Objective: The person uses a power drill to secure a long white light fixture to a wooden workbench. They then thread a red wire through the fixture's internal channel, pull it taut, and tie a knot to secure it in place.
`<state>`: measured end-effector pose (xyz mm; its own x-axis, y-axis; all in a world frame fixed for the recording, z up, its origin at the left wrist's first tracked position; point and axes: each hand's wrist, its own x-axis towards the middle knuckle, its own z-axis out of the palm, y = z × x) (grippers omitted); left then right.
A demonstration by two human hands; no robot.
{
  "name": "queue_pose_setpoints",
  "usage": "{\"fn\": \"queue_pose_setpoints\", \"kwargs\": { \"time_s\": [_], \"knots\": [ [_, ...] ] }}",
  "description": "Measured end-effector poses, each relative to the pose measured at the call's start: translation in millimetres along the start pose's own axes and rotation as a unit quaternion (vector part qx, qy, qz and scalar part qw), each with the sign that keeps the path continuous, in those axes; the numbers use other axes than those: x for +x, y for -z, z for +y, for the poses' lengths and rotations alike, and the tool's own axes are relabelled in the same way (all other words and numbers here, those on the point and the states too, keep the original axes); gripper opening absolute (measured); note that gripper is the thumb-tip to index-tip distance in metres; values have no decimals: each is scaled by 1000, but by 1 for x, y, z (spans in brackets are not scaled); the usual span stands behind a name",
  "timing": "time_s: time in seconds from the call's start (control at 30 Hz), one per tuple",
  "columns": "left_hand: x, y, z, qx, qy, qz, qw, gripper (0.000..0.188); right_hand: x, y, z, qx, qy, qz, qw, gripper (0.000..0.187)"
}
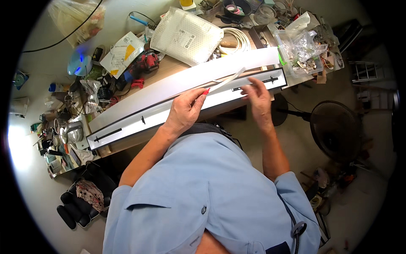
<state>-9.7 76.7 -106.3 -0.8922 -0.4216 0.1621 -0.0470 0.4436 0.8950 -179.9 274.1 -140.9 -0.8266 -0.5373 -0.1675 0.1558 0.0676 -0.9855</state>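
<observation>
Pinched between the thumb and fingers of my left hand (185,109) is a thin white strip with a red end (228,80). It slants up to the right, over a long, shallow white housing with a black rim (169,109), perhaps a lamp body. Black brackets (108,134) sit inside the housing. My right hand (259,101) hovers above the housing's right part, its fingers apart and slightly blurred, with nothing seen in them. Just behind the housing lies a long white panel (190,77).
A bubble-wrapped package (186,37), a red and black power tool (146,62) and a white cable coil (237,41) lie farther back on the bench. At right are a clear plastic bin (298,53) and a black standing fan (337,130). A black chair (86,197) stands lower left.
</observation>
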Motion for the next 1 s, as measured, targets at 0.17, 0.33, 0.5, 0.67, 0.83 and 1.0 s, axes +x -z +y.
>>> {"fn": "queue_pose_setpoints", "kwargs": {
  "time_s": [0.17, 0.33, 0.5, 0.67, 0.83, 1.0],
  "knots": [
    [-6, 13, 24, -56, 24, -14, 998, 23, -25, -60, -69, 66, 11, -128, 989, 36],
    [-12, 29, 28, -121, 58, -79, 988, 27, -36, -71, -77, 79, 28, -151, 985, 23],
    [-20, 41, 21, -358, 141, -137, 913, 35, -50, -79, -88, 38, 58, -207, 976, 18],
    [-21, 55, 21, -434, 186, -167, 866, 29, -54, -88, -102, -28, 93, -242, 965, 18],
    [-17, 62, 17, -474, 175, -106, 856, 22, -59, -84, -108, -58, 101, -232, 966, 16],
    [-13, 55, 6, -493, 183, 16, 851, 16, -68, -81, -102, -115, 244, -102, 957, 18]
  ]
}}
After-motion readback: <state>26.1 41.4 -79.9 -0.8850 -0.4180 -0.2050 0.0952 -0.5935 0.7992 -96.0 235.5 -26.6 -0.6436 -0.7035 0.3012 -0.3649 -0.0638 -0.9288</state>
